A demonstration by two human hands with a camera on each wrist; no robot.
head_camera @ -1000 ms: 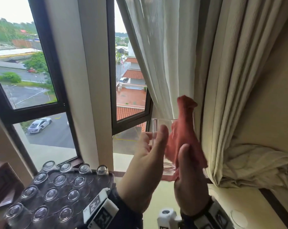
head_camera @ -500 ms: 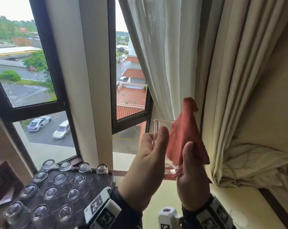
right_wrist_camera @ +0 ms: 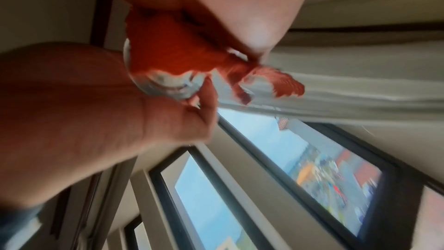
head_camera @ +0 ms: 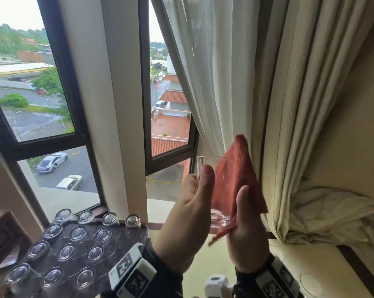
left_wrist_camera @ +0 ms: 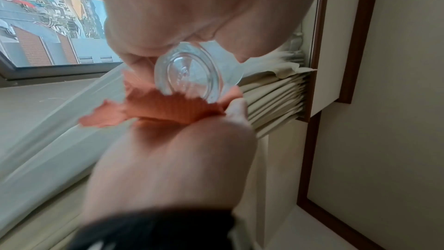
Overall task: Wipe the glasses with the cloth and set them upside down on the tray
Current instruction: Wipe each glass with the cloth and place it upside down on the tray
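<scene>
- Fingers and thumb of my left hand (head_camera: 187, 214) curl round a clear glass (head_camera: 205, 168), holding it upright in mid-air, mouth up, thumb along its near side.
- My right hand (head_camera: 245, 229) pinches the red cloth (head_camera: 235, 177) against the right side of the glass, thumb pressed on the fabric; a cloth corner sticks up above the rim and a tail hangs below the palm.
- From the left wrist I see the thick base of the glass (left_wrist_camera: 192, 75) sitting on the cloth (left_wrist_camera: 168, 109).
- I see the tray (head_camera: 115, 239) low on my left, well apart from the held glass, carrying rows of upside-down glasses (head_camera: 74, 233).
- Close on the right of the cloth hangs the curtain (head_camera: 300, 125); the window (head_camera: 166, 125) lies behind.
</scene>
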